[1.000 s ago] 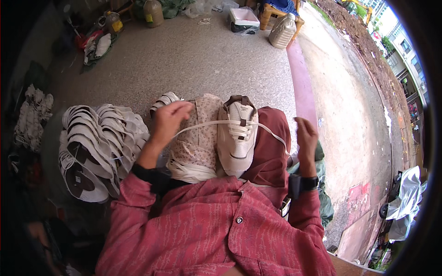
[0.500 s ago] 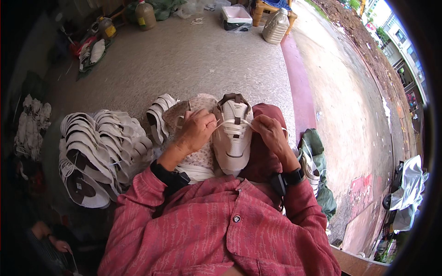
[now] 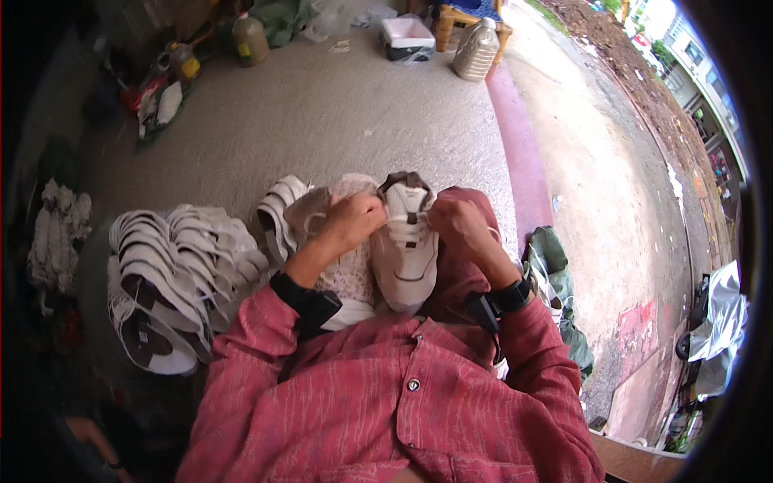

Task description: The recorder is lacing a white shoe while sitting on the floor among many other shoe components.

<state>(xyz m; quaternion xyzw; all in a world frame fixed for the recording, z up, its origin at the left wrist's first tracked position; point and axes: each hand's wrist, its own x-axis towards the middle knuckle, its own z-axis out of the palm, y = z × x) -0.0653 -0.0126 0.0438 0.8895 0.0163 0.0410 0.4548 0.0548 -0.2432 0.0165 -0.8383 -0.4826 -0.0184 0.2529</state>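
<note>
A cream sneaker [image 3: 405, 270] with a brown collar lies on my lap, its toe toward me. White lace rows cross its front. My left hand [image 3: 354, 223] is closed in a pinch at the left eyelet edge, on one end of the shoelace [image 3: 413, 218]. On the opposite edge my right hand [image 3: 463, 228] is closed as well, its knuckles up, on the other end; its fingertips are partly hidden. Between the hands the lace runs low over the tongue [image 3: 405, 199]. Patterned cloth [image 3: 348, 274] covers my left leg, under the left forearm.
Nested white shoe uppers [image 3: 173, 266] are piled on the left, with a smaller stack [image 3: 282, 211] nearer my knee. Green cloth [image 3: 547, 258] lies beside my right leg. Farther off are a plastic jug [image 3: 477, 52] and a white box [image 3: 407, 36]. Another person's arm [image 3: 97, 443] shows at lower left.
Both hands have come in closer to the shoe's eyelet edges. The lace, earlier raised in a loose span between them, now lies lower across the tongue. The view has shifted slightly.
</note>
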